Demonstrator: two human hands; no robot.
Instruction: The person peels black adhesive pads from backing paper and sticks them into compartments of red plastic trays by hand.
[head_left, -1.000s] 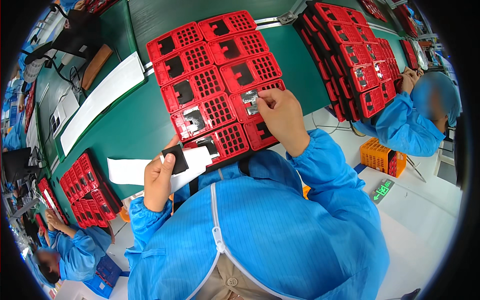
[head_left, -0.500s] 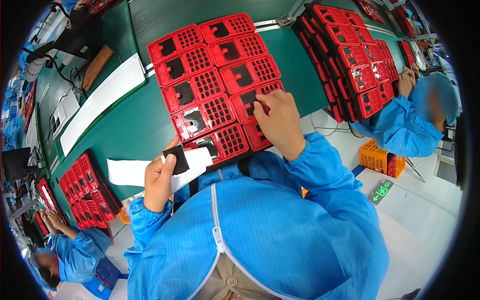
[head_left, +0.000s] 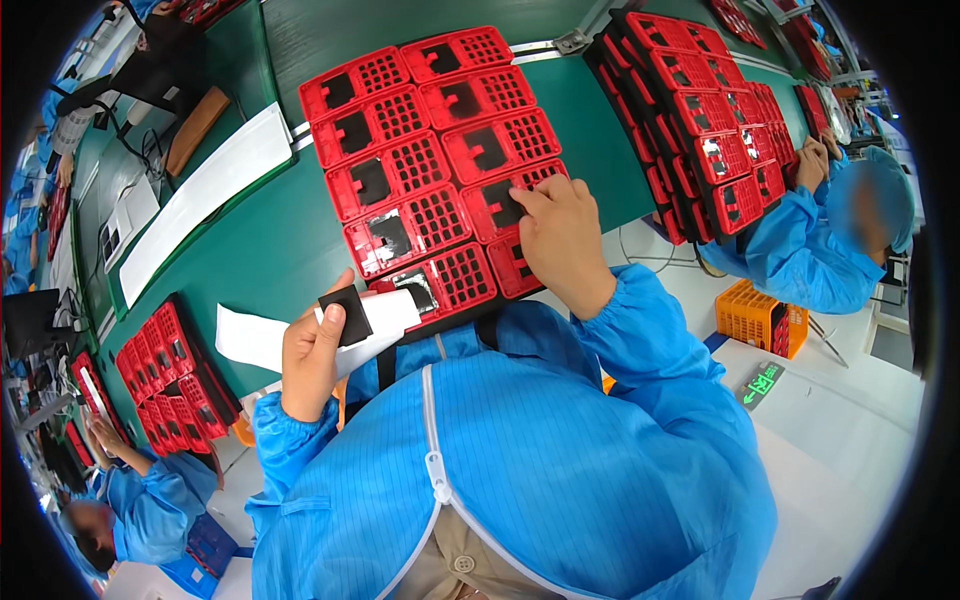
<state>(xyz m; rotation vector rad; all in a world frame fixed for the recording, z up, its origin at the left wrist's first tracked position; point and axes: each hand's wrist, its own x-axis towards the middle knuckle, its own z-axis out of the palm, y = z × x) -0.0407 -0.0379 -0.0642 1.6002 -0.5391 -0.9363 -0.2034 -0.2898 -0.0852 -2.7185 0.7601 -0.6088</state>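
Observation:
Two columns of red plastic housings (head_left: 447,152), each with a grid of openings and most with a dark patch, lie on a black tray before me. My right hand (head_left: 566,240) reaches over the right column. Its index finger is stretched out, its tip at the black patch (head_left: 500,205) of one housing; the other fingers are curled, with nothing seen in them. At the tray's near left corner, my left hand (head_left: 312,362) pinches a white paper strip (head_left: 392,320) and a black square piece (head_left: 350,313) under the thumb. The strip's end overlaps the nearest left housing.
Stacked trays of red housings (head_left: 715,115) stand at the right, beside a co-worker in blue. More red housings (head_left: 170,380) lie at the left. A long white sheet (head_left: 205,205) rests on the green table (head_left: 250,265). An orange crate (head_left: 745,318) is at lower right.
My right index finger has straightened from a bent, pinch-like pose onto the black patch. My left hand has shifted slightly left with the strip and black square.

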